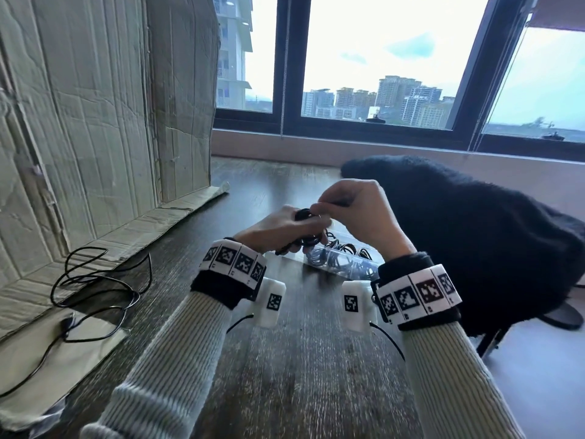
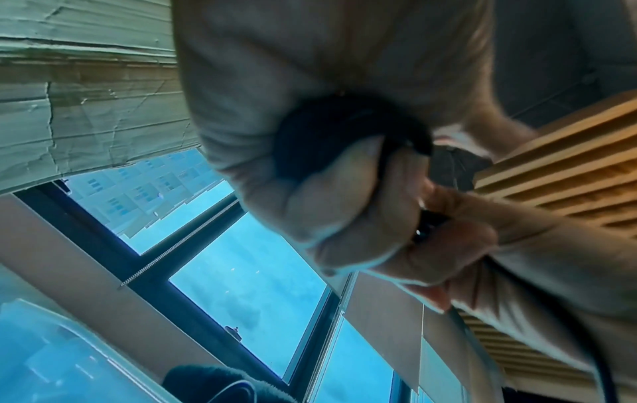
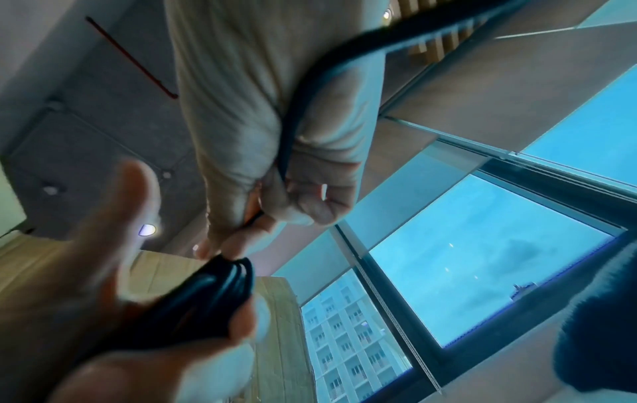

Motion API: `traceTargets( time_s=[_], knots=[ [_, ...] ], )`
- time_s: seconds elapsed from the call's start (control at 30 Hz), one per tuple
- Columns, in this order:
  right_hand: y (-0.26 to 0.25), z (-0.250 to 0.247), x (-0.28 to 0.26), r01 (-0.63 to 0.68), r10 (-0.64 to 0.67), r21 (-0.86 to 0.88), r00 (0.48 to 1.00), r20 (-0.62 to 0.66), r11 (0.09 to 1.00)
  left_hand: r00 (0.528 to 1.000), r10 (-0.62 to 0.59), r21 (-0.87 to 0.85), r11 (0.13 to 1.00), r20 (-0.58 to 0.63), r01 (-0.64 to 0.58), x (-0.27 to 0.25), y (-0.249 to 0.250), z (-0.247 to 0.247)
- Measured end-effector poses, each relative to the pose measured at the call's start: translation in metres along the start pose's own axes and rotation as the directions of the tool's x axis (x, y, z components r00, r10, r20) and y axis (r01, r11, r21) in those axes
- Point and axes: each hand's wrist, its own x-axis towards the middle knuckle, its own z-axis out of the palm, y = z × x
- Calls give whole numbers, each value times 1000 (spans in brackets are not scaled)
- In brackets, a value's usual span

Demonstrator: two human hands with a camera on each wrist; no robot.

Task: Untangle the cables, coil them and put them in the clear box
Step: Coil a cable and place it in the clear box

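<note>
The left hand [image 1: 278, 228] curls its fingers round a small coil of black cable [image 1: 308, 231] to keep the loops from springing apart, while the right hand [image 1: 357, 213] pinches the loose end, probably to wrap or tuck it. Both work just above the clear box [image 1: 342, 259], which lies near the table's [image 1: 300, 359] far edge with coiled cables already in it; another cable [image 1: 95, 289] sprawls untangled-looking but uncoiled at the left edge. No readable writing shows, only square coded markers on the wristbands.

The head view looks down and forward over both forearms at the table [image 1: 316, 359], facing the window [image 1: 389, 58]. The 2 wrist views sit close under the palms, tilted up at ceiling and the same window [image 2: 241, 286], [image 3: 482, 272]
</note>
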Motion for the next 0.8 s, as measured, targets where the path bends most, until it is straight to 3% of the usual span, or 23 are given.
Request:
traceTargets(
  time_s=[0.1, 0.27, 0.37, 0.43, 0.57, 0.67, 0.73, 0.8],
  knots=[
    [8, -6, 0, -32, 34, 74, 999, -32, 997, 997, 76, 20, 997, -22, -76, -1, -4, -3],
    [7, -11, 0, -81, 94, 143, 992, -89, 986, 998, 61, -321, 945, -24, -65, 0, -7, -3],
    [12, -13, 2, -104, 125, 190, 987, -101, 976, 986, -8, -625, 775, -166, -99, 3, 0, -7],
    [17, -7, 3, -91, 102, 117, 991, -84, 989, 964, -57, -749, 642, -258, -162, 8, 0, -10],
    [18, 16, 3, -188, 201, -101, 969, 141, 977, 928, -95, -804, 535, -361, -258, 12, -1, -12],
    [15, 32, -1, -244, 263, -101, 921, 287, 965, 901, -79, -806, 486, -426, -338, 13, -1, -16],
    [13, 33, -4, -251, 284, -137, 892, 353, 958, 863, -126, -807, 440, -489, -393, 11, 1, -21],
    [7, 27, -9, -265, 317, -178, 840, 441, 948, 803, -193, -774, 462, -564, -433, 9, 1, -26]
  ],
)
